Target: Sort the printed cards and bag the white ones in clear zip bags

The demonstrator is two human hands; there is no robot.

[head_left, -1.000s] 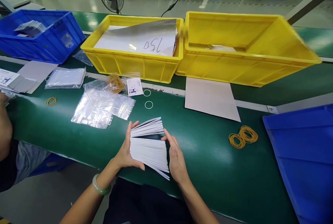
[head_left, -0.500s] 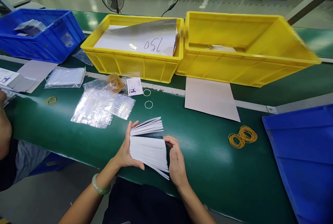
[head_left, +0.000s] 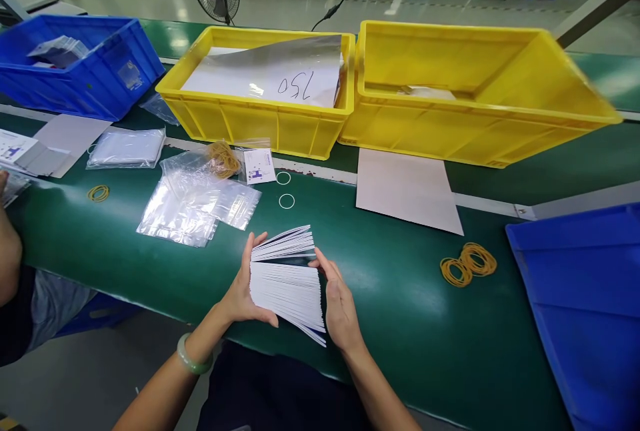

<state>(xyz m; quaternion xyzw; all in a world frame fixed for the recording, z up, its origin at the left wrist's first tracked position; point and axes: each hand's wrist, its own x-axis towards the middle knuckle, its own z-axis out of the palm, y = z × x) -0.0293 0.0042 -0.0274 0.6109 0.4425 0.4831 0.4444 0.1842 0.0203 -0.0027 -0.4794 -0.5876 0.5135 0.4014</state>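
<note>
A thick stack of white cards (head_left: pixel 285 294) stands on edge near the front of the green table, its sheets fanned out, with a gap splitting off a smaller bunch at the far end. Around the left end of the stack curves my left hand (head_left: pixel 243 291), thumb on the near side and fingers at the far side. My right hand (head_left: pixel 343 307) is at the right end, its fingertips at the gap between the two bunches and its thumb raised. Beyond the stack lie clear zip bags (head_left: pixel 183 207) and two white rings (head_left: pixel 287 201).
Two yellow bins (head_left: pixel 260 121) line the back, beside a blue bin (head_left: pixel 115 77). Rubber bands (head_left: pixel 477 259) and a grey board (head_left: pixel 407 191) lie to the right, near a blue tray (head_left: pixel 580 304). Another person's arm (head_left: pixel 7 251) is at the far left.
My right hand's fingers have moved slightly away from me, from the larger bunch's far corner up to the gap by the smaller bunch. My left hand keeps its hold.
</note>
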